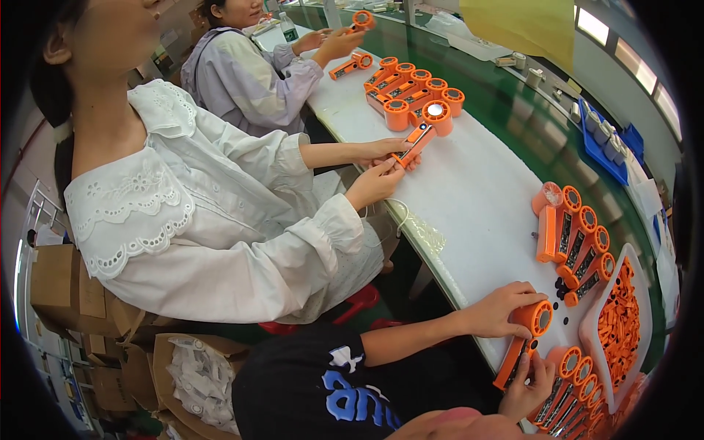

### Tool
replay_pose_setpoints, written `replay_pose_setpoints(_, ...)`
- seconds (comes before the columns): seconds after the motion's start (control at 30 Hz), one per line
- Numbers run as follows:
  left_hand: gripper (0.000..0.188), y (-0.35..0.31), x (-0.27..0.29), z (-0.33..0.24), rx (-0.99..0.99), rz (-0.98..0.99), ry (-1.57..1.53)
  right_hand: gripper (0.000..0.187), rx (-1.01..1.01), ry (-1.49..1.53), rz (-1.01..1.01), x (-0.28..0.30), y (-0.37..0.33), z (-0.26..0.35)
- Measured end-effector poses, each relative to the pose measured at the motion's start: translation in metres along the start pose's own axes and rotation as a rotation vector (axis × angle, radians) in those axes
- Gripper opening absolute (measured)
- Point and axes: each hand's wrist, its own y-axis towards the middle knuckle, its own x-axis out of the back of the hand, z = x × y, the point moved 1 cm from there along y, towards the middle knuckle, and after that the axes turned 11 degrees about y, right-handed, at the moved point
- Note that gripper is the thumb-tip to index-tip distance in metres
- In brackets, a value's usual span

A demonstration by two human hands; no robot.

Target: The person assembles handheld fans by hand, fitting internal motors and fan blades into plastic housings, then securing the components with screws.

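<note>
My left hand (499,308) is closed round the ring-shaped head of an orange handheld fan housing (511,361), holding it tilted above the white table. My right hand (534,387) has its fingers bent and pressed together against the handle of the same housing; anything small between the fingertips is hidden. A dark strip shows along the open handle. Just right of my right hand lies a row of similar orange fan housings (569,361) with dark boards in their handles. Small black round pieces (561,284) are scattered beyond my left hand.
A white tray (589,330) of small orange parts stands at the right. Another row of fan housings (587,218) lies farther up the table (469,213). Two co-workers sit to the left, each handling an orange fan (438,117). A carton (158,367) of clear bags stands behind.
</note>
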Motion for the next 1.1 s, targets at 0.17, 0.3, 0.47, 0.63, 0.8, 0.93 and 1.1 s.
replay_pose_setpoints(0.17, 0.075, 0.000, -0.001, 0.001, 0.041, 0.015, 0.000, 0.013, 0.032, -0.010, 0.005, 0.001, -0.001, -0.003)
replay_pose_setpoints(0.3, 0.075, 0.000, 0.004, 0.000, 0.068, 0.029, -0.028, 0.024, -0.083, -0.081, 0.124, 0.007, -0.001, -0.003)
replay_pose_setpoints(0.47, 0.063, 0.000, 0.002, -0.002, 0.058, -0.083, 0.017, 0.042, 0.223, -0.232, -0.116, -0.036, -0.019, 0.000)
replay_pose_setpoints(0.63, 0.044, -0.006, 0.053, -0.047, -0.021, -0.322, -0.001, 0.053, 0.071, -0.062, -0.088, -0.041, -0.029, -0.011)
replay_pose_setpoints(0.8, 0.026, -0.003, 0.098, -0.052, 0.035, -0.712, 0.113, 0.051, 0.004, -0.019, -0.088, -0.041, -0.026, -0.002)
replay_pose_setpoints(0.93, 0.027, 0.019, 0.122, -0.060, -0.022, -0.844, 0.208, 0.049, 0.004, -0.010, -0.111, -0.041, -0.026, 0.000)
replay_pose_setpoints(1.1, 0.047, 0.050, 0.158, -0.076, -0.166, -1.083, 0.687, 0.047, -0.011, -0.011, -0.137, -0.041, -0.027, -0.001)
